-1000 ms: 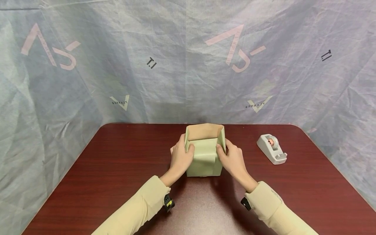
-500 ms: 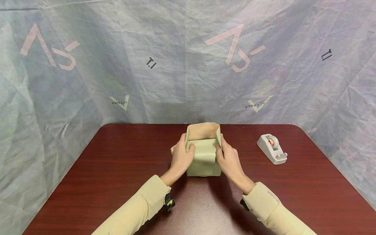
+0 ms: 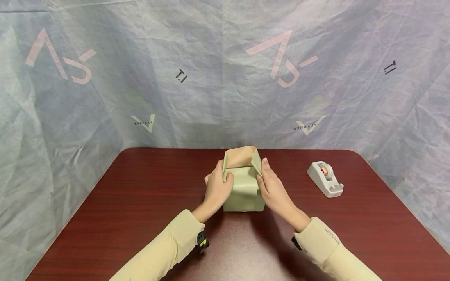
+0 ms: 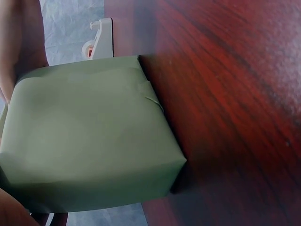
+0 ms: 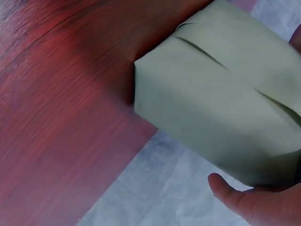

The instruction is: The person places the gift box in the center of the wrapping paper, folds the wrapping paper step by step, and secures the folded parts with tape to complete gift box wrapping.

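Note:
A box wrapped in pale green paper (image 3: 242,197) stands on the table between both hands. Its front top edge is folded down flat, while the rear flap (image 3: 240,157), tan on the inside, stands up. My left hand (image 3: 217,191) grips the left side, thumb on the front top corner and fingers along the side. My right hand (image 3: 277,191) presses the right flap (image 3: 256,161) inward with nearly straight fingers, its thumb at the front right corner. In the left wrist view, the wrapped box (image 4: 84,127) shows a smooth face; in the right wrist view, its paper (image 5: 202,94) has slit-like folds.
A white tape dispenser (image 3: 325,178) with a roll of clear tape sits at the right of the dark red wooden table (image 3: 147,195). Behind the table hangs a grey printed cloth (image 3: 197,97). Dark straps with small devices (image 3: 202,242) are on both wrists.
My right hand has shifted from gripping the right side to pressing with straighter fingers. The right flap now leans inward to the left. The left hand has stayed in place.

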Motion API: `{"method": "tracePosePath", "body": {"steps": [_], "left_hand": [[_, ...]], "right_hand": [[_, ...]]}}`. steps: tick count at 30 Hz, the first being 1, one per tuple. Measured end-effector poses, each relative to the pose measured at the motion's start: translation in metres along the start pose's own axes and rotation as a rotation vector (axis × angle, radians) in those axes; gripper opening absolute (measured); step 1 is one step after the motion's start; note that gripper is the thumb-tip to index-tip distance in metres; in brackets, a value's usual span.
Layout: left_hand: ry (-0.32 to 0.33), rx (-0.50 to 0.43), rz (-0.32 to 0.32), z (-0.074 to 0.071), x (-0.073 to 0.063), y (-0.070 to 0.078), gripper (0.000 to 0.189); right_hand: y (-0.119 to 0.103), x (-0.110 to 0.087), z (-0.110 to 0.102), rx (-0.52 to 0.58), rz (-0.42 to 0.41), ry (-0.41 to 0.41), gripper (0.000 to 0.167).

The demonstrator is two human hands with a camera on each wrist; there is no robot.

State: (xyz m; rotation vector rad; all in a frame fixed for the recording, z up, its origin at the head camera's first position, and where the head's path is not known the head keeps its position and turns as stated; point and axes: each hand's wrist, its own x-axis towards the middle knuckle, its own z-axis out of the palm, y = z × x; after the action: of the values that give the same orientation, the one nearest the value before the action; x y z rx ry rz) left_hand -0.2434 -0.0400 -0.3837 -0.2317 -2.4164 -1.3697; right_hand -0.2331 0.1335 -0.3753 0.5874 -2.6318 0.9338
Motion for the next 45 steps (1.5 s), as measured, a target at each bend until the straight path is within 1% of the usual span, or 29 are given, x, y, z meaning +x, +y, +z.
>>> {"method": "tracePosePath", "body": {"steps": [5,10,14,18,20,22,25,29,31,35,38,45], "left_hand": [[-0.001,0.014,-0.007,0.0,0.0,0.0,0.037],[0.004,0.037,-0.006,0.0,0.0,0.0,0.037],[0.007,0.042,-0.001,0.0,0.0,0.0,0.036],[0.01,0.043,0.002,0.0,0.0,0.0,0.036],[0.011,0.044,0.002,-0.001,0.0,0.0,0.036],[0.005,0.039,0.0,-0.001,0.0,0.0,0.036],[-0.006,0.027,0.0,-0.001,-0.001,0.0,0.037],[-0.02,0.01,0.003,-0.002,-0.001,0.0,0.036],[-0.025,0.004,0.005,-0.002,-0.001,0.0,0.036],[-0.03,-0.007,0.003,-0.002,-0.001,-0.001,0.036],[-0.032,-0.007,0.004,-0.002,0.0,-0.001,0.037],[-0.027,-0.004,0.008,-0.002,0.0,0.0,0.035]], "right_hand": [[0.0,-0.001,0.002,0.023,-0.002,-0.009,0.058],[0.001,-0.003,0.001,0.042,-0.009,-0.066,0.065],[0.002,-0.003,0.0,0.008,-0.023,-0.099,0.068],[0.003,-0.002,0.0,-0.059,-0.054,-0.121,0.069],[0.003,-0.002,-0.001,-0.062,-0.068,-0.123,0.068],[0.003,-0.001,-0.002,-0.02,-0.069,-0.104,0.064],[0.003,0.0,-0.006,0.092,-0.04,-0.016,0.053],[0.007,0.005,-0.012,0.249,0.058,0.11,0.043],[0.009,0.008,-0.014,0.306,0.118,0.133,0.04],[0.015,0.013,-0.014,0.339,0.191,0.111,0.037],[0.018,0.013,-0.013,0.378,0.213,0.058,0.037],[0.022,0.014,-0.009,0.562,0.241,-0.068,0.043]]}}
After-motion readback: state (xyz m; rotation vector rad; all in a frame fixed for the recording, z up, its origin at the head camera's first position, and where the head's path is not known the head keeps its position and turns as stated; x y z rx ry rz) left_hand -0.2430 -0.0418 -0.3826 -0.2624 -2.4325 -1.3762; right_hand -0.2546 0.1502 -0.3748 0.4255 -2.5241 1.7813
